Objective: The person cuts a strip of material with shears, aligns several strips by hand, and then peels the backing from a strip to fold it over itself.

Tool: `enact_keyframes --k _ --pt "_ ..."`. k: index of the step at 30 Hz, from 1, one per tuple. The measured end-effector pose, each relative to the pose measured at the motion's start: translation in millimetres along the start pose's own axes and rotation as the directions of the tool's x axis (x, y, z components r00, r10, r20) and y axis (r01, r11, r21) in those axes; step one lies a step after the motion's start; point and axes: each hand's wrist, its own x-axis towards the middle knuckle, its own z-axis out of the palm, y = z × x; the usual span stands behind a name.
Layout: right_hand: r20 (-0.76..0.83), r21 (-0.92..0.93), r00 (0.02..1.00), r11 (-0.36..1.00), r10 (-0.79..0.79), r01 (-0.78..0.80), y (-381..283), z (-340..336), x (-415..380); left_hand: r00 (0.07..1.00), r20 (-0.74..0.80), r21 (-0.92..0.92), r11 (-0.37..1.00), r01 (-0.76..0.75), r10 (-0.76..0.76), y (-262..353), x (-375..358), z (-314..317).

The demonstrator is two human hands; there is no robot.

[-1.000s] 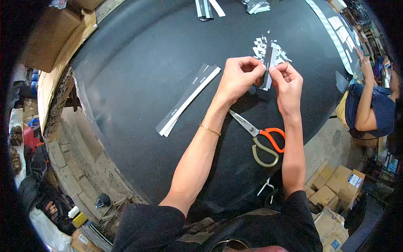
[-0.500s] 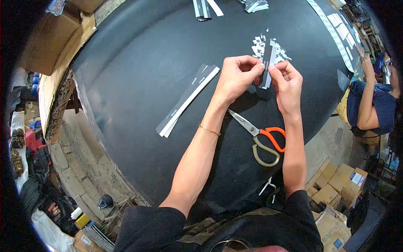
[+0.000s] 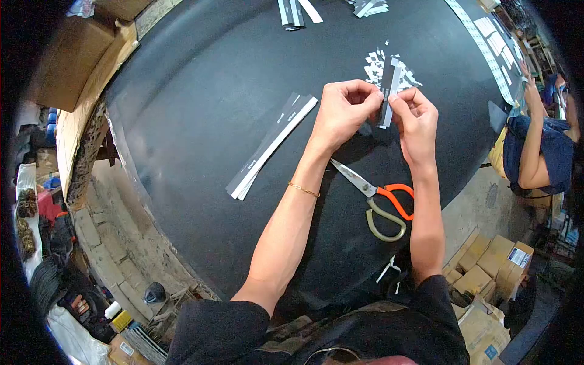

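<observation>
Between my two hands stands a short black strip with white lettering and a pale edge (image 3: pixel 390 79). My left hand (image 3: pixel 348 108) pinches its left side between thumb and forefinger. On its right side, my right hand (image 3: pixel 416 118) grips it with the thumb and bent fingers. Just beyond the strip lies a heap of small white and dark cut scraps (image 3: pixel 373 67). Scissors (image 3: pixel 369 190) with one orange and one olive handle rest below my hands, blades slightly apart. A fanned stack of long black and white strips (image 3: pixel 274 146) lies left of my left forearm.
More strips (image 3: pixel 293 15) and a small pile of pieces (image 3: pixel 369 7) lie at the far side of the black table (image 3: pixel 201 128). A measuring tape (image 3: pixel 483 52) runs along the right edge. Another person (image 3: pixel 538 146) is at the right. Cardboard boxes (image 3: pixel 486 261) stand at lower right.
Almost nothing differs. Both hands keep their pinch on the strip in the same place, and the other person's hand at the right has shifted slightly.
</observation>
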Motion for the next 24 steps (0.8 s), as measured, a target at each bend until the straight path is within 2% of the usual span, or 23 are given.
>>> enact_keyframes --k 8,13,17,19,22,24 --pt "0.003 0.01 1.0 1.0 0.003 -0.003 2 -1 0 1.0 -0.006 0.017 1.0 0.0 0.0 1 -1 2" --pt "0.011 -0.002 1.0 1.0 0.011 -0.011 1 -1 0 0.998 -0.062 0.039 0.999 -0.032 0.035 1 -1 5" --pt "0.031 0.032 0.999 0.999 0.009 -0.01 1 -1 0 0.999 -0.032 0.058 0.998 -0.025 0.027 0 -1 2" --pt "0.116 0.045 0.993 0.998 0.027 -0.032 -1 -6 2 0.998 -0.043 0.033 0.999 -0.033 0.035 2 -1 3" --pt "0.079 0.018 0.996 0.999 -0.05 0.049 -17 -6 5 1.0 -0.018 0.029 1.0 -0.01 0.01 4 -1 0" --pt "0.116 0.0 0.993 0.999 -0.033 0.033 -30 -11 13 1.0 0.014 0.049 0.999 -0.016 0.015 1 -1 -4"
